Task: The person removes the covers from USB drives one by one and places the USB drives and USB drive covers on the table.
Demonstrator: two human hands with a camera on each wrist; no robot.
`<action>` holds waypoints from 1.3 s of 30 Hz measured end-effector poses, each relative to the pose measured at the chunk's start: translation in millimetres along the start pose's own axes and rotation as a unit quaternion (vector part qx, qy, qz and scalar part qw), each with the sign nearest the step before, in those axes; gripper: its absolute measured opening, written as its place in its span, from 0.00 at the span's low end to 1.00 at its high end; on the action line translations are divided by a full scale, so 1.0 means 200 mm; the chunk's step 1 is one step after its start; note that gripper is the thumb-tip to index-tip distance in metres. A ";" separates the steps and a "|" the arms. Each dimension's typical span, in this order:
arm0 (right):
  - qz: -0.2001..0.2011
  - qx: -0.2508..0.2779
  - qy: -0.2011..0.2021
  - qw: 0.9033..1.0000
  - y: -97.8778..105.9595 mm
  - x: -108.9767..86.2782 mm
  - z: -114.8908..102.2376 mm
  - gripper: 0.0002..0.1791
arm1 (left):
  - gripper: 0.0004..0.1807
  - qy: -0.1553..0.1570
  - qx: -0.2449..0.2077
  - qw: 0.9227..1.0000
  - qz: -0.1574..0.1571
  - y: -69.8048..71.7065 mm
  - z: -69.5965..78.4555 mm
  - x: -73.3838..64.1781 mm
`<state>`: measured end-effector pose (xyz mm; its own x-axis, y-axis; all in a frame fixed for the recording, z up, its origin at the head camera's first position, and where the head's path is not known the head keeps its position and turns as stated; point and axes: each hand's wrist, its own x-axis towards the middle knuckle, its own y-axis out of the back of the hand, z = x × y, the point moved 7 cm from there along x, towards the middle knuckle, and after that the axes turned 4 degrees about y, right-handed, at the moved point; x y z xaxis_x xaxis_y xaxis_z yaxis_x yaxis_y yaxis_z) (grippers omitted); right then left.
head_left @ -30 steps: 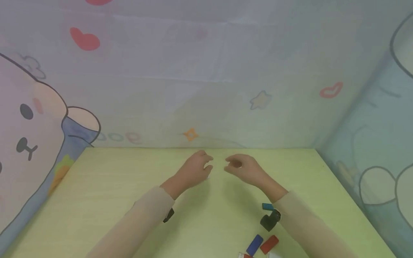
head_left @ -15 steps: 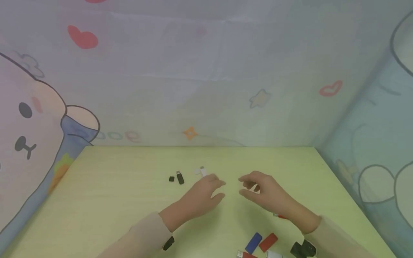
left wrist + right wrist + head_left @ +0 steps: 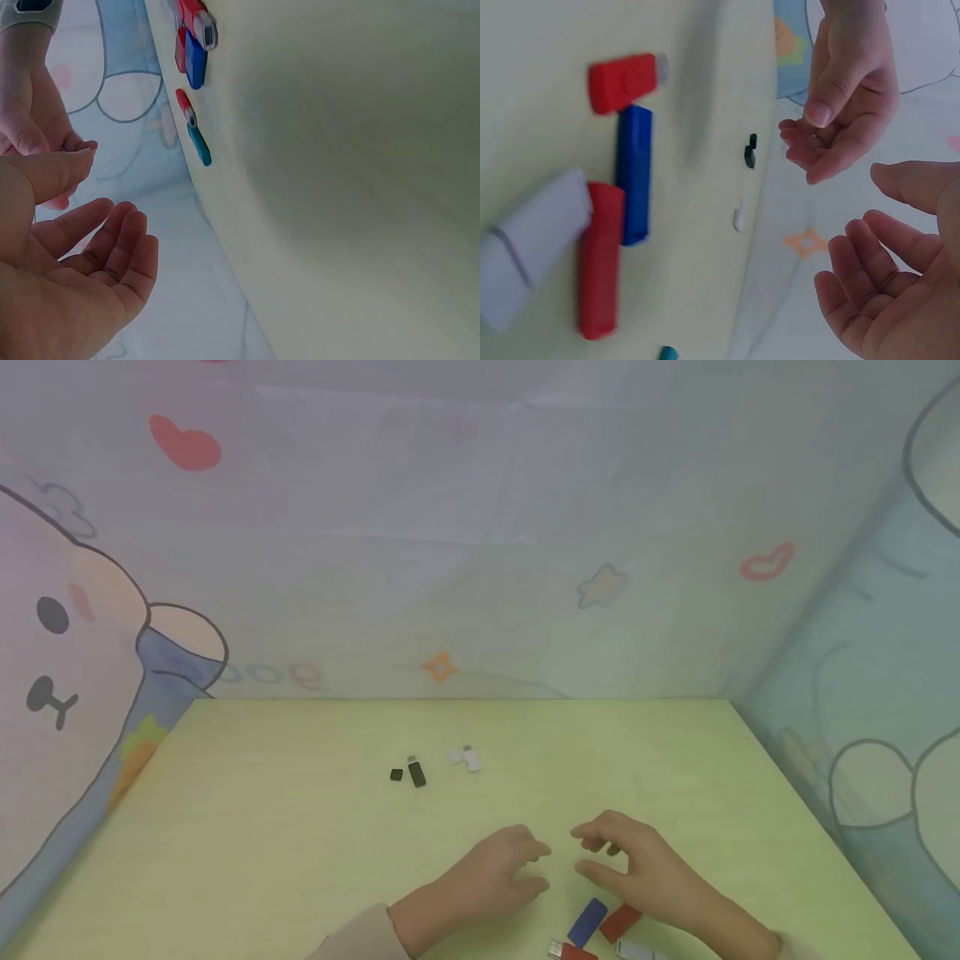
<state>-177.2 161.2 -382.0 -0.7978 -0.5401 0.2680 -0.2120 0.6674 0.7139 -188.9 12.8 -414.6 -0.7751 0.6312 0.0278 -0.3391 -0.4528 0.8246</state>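
My left hand (image 3: 491, 877) hovers above the table, fingers loosely bent and holding nothing. Facing it, my right hand (image 3: 652, 872) hangs in the air with a gap between thumb and fingers, also without anything in it. Under and beside the right hand lie a red USB stick (image 3: 576, 952) with its metal plug bare, a blue oblong piece (image 3: 587, 922), a red oblong piece (image 3: 600, 262) and a white-grey oblong piece (image 3: 532, 244). Farther back are a black USB stick (image 3: 417, 772), a small black cap (image 3: 396, 774), a white USB stick (image 3: 472, 760) and a white cap (image 3: 455, 758).
In the left wrist view, another small red USB stick (image 3: 185, 106) lies end to end with a teal piece (image 3: 199, 144); the right hand hides them in the head view. A printed cloth wall (image 3: 375, 568) stands behind the pale table (image 3: 262, 827).
Both hands have drawn back toward the near side and somewhat right, staying apart. The black and white USB sticks and their caps at the back have come into view.
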 end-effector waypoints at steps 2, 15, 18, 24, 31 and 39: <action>-0.012 0.013 -0.014 1.000 -0.03 -0.04 0.02 0.15 | 0.18 -0.004 -0.006 1.000 -0.010 -0.03 0.01 0.00; -0.119 0.141 -0.096 0.978 -0.25 -0.18 0.12 0.18 | 0.18 -0.037 -0.025 0.998 -0.052 -0.16 0.03 -0.04; -0.130 0.155 -0.127 0.971 -0.28 -0.21 0.14 0.17 | 0.17 -0.044 -0.033 0.996 -0.065 -0.18 0.04 -0.05; -0.150 0.122 -0.111 0.975 -0.34 -0.23 0.17 0.16 | 0.15 -0.030 -0.076 0.991 -0.101 -0.22 0.02 -0.07; -0.149 0.107 -0.126 0.975 -0.39 -0.26 0.18 0.15 | 0.15 -0.046 -0.080 0.990 -0.107 -0.25 0.01 -0.09; -0.157 0.086 -0.192 0.965 -0.43 -0.28 0.20 0.15 | 0.09 -0.017 -0.161 0.977 -0.139 -0.28 0.01 -0.09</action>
<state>-137.6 154.3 -484.9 -0.8217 -0.5227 -0.2270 -0.5421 0.5940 0.5944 -154.8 28.3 -460.1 -0.6137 0.7754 -0.1484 -0.6880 -0.4330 0.5824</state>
